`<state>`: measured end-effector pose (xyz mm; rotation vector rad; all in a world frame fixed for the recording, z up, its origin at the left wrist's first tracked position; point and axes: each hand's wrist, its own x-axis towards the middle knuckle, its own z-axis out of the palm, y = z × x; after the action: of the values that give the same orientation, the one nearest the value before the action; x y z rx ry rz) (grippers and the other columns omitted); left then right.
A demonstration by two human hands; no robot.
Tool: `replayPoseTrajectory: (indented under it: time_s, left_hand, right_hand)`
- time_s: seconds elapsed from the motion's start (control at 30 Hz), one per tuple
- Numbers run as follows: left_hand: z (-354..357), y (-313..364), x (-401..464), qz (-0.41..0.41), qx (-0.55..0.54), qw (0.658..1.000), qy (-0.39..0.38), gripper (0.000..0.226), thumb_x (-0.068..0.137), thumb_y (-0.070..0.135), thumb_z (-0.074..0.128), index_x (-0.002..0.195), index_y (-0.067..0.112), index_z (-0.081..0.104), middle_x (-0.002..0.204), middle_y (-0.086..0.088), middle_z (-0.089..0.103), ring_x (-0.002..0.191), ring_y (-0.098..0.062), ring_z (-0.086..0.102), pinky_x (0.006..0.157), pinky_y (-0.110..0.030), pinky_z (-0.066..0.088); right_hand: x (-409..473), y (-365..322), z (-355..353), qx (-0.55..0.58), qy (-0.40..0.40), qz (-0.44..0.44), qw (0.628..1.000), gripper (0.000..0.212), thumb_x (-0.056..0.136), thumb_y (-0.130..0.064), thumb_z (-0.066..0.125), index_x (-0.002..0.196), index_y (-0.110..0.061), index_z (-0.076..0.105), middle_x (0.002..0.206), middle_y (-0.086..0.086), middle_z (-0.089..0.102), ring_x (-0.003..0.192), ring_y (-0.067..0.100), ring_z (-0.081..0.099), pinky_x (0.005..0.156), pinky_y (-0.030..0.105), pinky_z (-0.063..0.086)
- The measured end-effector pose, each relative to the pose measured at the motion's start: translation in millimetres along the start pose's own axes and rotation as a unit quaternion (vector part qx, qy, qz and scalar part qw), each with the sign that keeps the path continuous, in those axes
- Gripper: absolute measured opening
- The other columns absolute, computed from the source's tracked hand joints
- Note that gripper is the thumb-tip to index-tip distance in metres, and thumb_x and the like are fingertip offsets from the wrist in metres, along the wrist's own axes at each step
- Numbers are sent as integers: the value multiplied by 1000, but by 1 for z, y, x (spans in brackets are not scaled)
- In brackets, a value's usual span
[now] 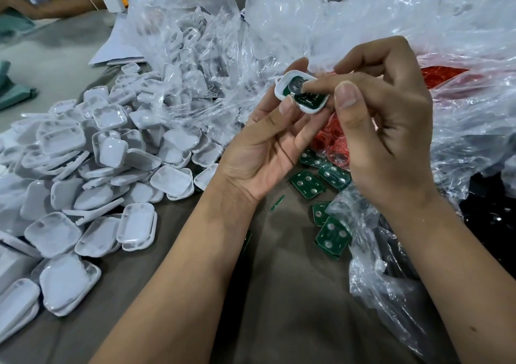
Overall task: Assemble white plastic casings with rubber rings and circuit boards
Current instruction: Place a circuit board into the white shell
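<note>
— How should the parts be handled?
— Green circuit boards [307, 183] lying near: light, stiff, best taken by edges. Farther, a white casing [282, 84] is pinched in the left hand [268, 143]; the right hand [382, 129] fingertips press its board.

A bare strip of bench [293, 294] lies open between the two arms. A big heap of white casings [92, 168] blocks the left — crinkly plastic bags [391, 14] block the back and right, green circuit boards [332, 235] scattered beside.
</note>
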<state>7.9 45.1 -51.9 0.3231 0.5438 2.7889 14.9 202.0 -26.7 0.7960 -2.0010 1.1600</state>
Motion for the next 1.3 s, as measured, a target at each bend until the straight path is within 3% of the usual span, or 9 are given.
replayPoseTrajectory:
  time_s: [0.23, 0.4, 0.6, 0.83, 0.97, 1.07, 1.13, 1.2, 1.3]
  left_hand:
    - [1, -3, 0, -5, 15, 1000, 3, 45, 78, -9, 77, 121, -4, 69, 119, -26, 69, 107, -35, 72, 92, -42, 60]
    - [2, -4, 0, -3, 38, 999, 18, 55, 72, -6, 83, 124, -4, 65, 118, -25, 70, 107, -35, 72, 92, -41, 61]
    - [6, -2, -2, 1, 28, 999, 19, 54, 71, -7, 82, 122, -5, 64, 112, -27, 71, 99, -38, 74, 88, -40, 62]
    - [16, 10, -5, 31, -6, 998, 46, 47, 72, -7, 77, 118, -4, 67, 113, -30, 66, 92, -45, 72, 85, -41, 60]
    - [22, 31, -7, 84, -20, 994, 71, 32, 83, 4, 60, 114, -3, 66, 108, -24, 68, 93, -41, 72, 80, -36, 64]
    - [26, 51, -15, 113, -36, 991, 59, 32, 82, 3, 64, 113, -5, 66, 110, -28, 65, 99, -42, 68, 80, -36, 64]
    - [27, 64, -22, 130, -40, 989, 49, 35, 81, 2, 66, 115, -5, 64, 109, -29, 64, 103, -42, 65, 83, -36, 62]
    - [27, 76, -28, 150, -50, 986, 45, 35, 82, 1, 65, 116, -5, 62, 110, -29, 63, 104, -42, 64, 84, -37, 61]
    - [26, 88, -35, 181, -80, 979, 42, 39, 79, -2, 65, 118, -4, 59, 108, -31, 63, 105, -41, 61, 82, -37, 61]
  right_hand:
    - [1, 0, -2, -7, -1, -1, 1000, 25, 106, -15, 56, 105, -6, 79, 106, 20, 59, 102, 24, 61, 87, 32, 49]
    - [2, 0, -1, 3, -13, 15, 1000, 29, 108, -15, 52, 103, 0, 77, 101, 17, 61, 97, 28, 63, 81, 39, 52]
    - [4, -2, -2, 60, -33, 44, 997, 31, 110, -19, 48, 109, -5, 76, 105, 9, 61, 85, 6, 59, 76, 21, 44]
    - [16, -11, -11, 49, -22, 119, 991, 32, 111, -26, 47, 107, -10, 74, 95, -1, 74, 74, 12, 67, 67, 34, 50]
    - [34, -20, -17, -29, -155, 163, 974, 18, 102, -34, 64, 93, -29, 79, 75, -16, 72, 61, 4, 63, 58, 23, 48]
    - [46, -25, -4, -97, -366, 182, 907, 11, 96, -34, 72, 94, -29, 81, 79, -15, 74, 70, 3, 66, 70, 30, 55]
    - [44, -32, 18, -137, -472, 132, 861, 11, 94, -29, 75, 103, -29, 81, 90, -16, 76, 81, 3, 69, 76, 16, 52]
    - [38, -40, 43, -127, -480, 104, 862, 18, 93, -21, 74, 109, -26, 81, 100, -9, 78, 88, 4, 70, 77, 6, 48]
    - [34, -41, 73, -145, -422, 83, 891, 30, 93, -11, 66, 118, -25, 77, 109, -1, 76, 101, 17, 70, 92, 28, 56]
